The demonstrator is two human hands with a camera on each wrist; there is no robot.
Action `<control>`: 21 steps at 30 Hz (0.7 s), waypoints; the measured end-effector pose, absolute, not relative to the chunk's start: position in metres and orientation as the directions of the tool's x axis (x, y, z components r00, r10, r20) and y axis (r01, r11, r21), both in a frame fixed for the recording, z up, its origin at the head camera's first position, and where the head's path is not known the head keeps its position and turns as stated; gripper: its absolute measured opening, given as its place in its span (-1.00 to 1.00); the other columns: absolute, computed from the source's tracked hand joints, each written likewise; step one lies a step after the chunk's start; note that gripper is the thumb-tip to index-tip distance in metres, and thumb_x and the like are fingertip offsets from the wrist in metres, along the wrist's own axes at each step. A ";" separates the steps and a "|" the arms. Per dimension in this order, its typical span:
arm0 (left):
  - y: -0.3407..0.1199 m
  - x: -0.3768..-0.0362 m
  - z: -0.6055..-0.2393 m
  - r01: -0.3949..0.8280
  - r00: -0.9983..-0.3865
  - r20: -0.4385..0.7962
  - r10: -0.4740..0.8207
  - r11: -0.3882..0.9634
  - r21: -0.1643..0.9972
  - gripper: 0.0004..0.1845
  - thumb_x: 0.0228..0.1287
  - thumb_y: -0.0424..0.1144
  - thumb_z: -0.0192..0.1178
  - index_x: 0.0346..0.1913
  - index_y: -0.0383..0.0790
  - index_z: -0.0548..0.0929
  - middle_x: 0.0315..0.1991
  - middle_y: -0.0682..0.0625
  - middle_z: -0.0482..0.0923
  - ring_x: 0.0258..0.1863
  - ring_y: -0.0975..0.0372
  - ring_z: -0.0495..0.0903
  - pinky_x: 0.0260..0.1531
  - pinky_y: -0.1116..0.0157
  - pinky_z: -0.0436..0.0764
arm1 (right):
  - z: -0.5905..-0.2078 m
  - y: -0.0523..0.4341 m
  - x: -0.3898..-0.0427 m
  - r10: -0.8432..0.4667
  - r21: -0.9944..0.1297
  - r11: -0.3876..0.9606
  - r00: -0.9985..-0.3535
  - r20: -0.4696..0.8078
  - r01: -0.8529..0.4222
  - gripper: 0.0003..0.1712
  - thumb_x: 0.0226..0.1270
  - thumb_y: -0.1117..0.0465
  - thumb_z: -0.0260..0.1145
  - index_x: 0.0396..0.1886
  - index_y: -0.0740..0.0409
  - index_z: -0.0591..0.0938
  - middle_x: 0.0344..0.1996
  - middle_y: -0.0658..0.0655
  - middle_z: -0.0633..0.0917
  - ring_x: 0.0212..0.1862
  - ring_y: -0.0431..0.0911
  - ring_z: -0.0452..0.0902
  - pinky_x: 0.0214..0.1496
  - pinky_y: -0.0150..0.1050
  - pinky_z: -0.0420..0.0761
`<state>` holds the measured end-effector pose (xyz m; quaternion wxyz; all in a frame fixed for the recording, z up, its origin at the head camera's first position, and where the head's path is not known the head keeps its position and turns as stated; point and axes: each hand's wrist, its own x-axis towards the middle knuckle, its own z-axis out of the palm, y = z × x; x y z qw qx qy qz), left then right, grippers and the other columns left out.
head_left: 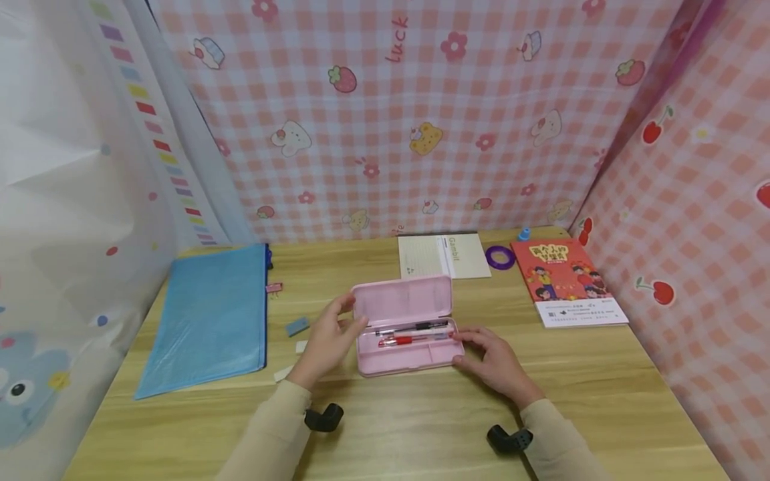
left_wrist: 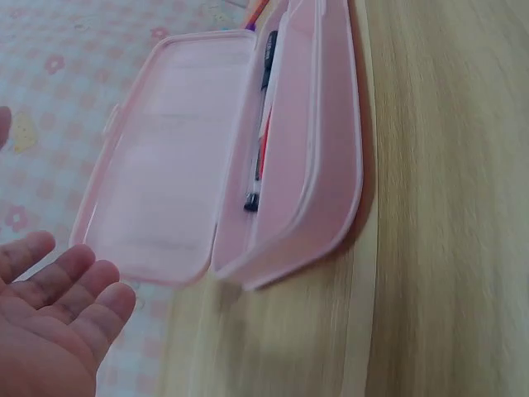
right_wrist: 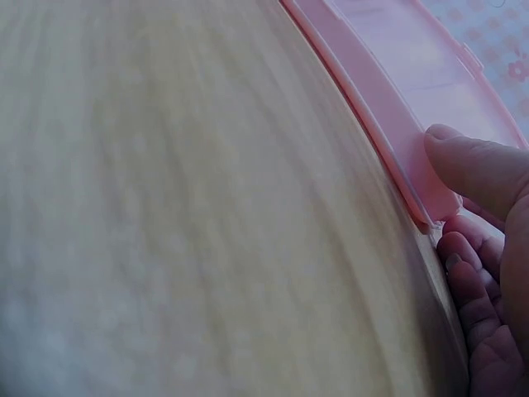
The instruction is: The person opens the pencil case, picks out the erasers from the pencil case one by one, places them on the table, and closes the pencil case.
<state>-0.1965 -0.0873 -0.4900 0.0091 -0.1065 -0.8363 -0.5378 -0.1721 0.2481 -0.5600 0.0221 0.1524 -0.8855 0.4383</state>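
While right hand (head_left: pixel 493 361) pinched pink pencil case (head_left: pixel 403 357) corner to steady it, left hand (head_left: pixel 327 341) hovered w/ relaxed, empty fingers by lid; 2 pens (head_left: pixel 412 334) inside.

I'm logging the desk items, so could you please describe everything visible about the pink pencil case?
The pink pencil case is glossy, translucent-looking plastic with rounded corners. It lies on the wooden desk, its hinged lid open and raised. A black pen and a red pen lie in its tray. The right hand touches its right end; the left hand is at its left end.

blue pouch (head_left: pixel 207 317) | erasers (head_left: pixel 297 327) | notepad (head_left: pixel 443 256) | tape ring (head_left: pixel 500 257) | red book (head_left: pixel 568 281)
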 end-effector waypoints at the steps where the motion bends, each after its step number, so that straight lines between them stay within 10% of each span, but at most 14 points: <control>1: -0.085 -0.198 -0.490 0.189 -0.977 0.132 0.168 0.395 0.899 -0.34 0.32 -0.13 0.23 0.38 -0.32 0.27 0.27 -0.18 0.37 0.23 0.02 0.38 0.16 0.08 0.45 | -0.560 0.248 -0.172 -0.251 -0.771 0.566 -0.952 0.175 -0.291 -0.53 0.10 0.01 0.48 0.03 0.00 0.67 0.06 -0.06 0.58 0.16 -0.06 0.46 0.20 -0.01 0.43; 21: -0.087 -0.218 -0.502 0.163 -0.987 0.140 0.083 0.456 0.875 -0.40 0.26 -0.20 0.29 0.29 -0.37 0.37 0.06 -0.14 0.47 0.04 0.07 0.48 0.04 0.16 0.54 | -0.560 0.248 -0.173 -0.250 -0.776 0.570 -0.957 0.150 -0.270 -0.53 0.10 -0.02 0.48 0.03 -0.03 0.67 0.08 -0.04 0.58 0.20 -0.01 0.44 0.25 0.04 0.37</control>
